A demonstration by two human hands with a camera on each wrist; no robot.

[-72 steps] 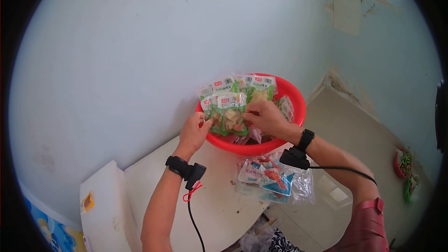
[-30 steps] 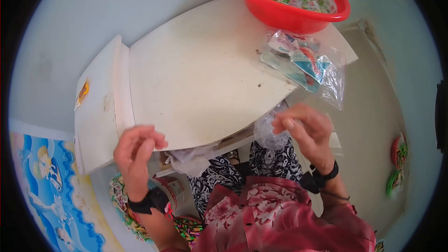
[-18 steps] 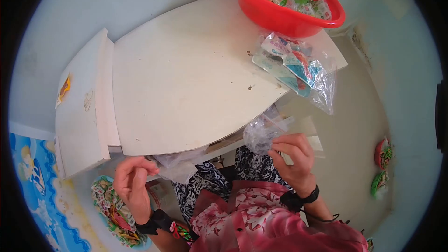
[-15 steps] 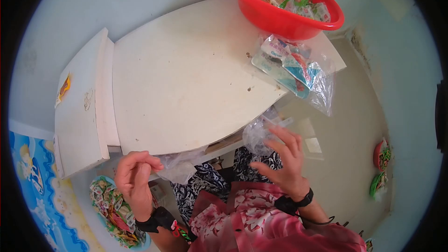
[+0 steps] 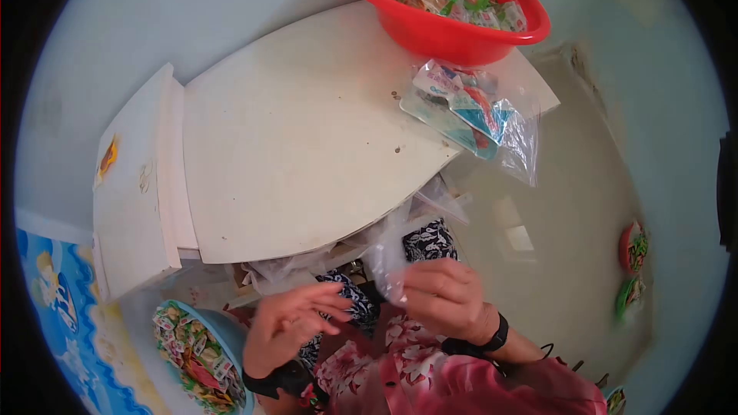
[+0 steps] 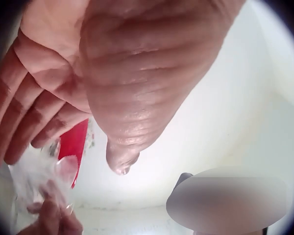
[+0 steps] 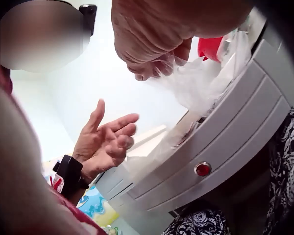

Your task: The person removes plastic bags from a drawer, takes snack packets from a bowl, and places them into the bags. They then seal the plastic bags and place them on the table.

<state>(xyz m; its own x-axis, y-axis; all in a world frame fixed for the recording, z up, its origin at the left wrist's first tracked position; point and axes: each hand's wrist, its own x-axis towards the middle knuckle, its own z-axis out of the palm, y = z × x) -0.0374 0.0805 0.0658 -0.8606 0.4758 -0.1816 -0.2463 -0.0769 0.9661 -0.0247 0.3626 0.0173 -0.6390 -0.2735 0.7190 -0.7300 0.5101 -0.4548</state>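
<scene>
Right hand (image 5: 444,300) is pinching a filmy plastic bag (image 5: 387,257) just off the curved front edge of the worktop (image 5: 307,146), by the open drawer (image 7: 237,129). Left hand (image 5: 286,328) is holding nothing, fingers loosely spread. I'd ease the bag up gently so it doesn't snag. Film looks thin, crinkly, semi-clear; the worktop's flat and smooth.

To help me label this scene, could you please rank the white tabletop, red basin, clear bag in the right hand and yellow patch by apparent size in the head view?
1. White tabletop
2. Red basin
3. Clear bag, partly hidden by the right hand
4. Yellow patch
</scene>
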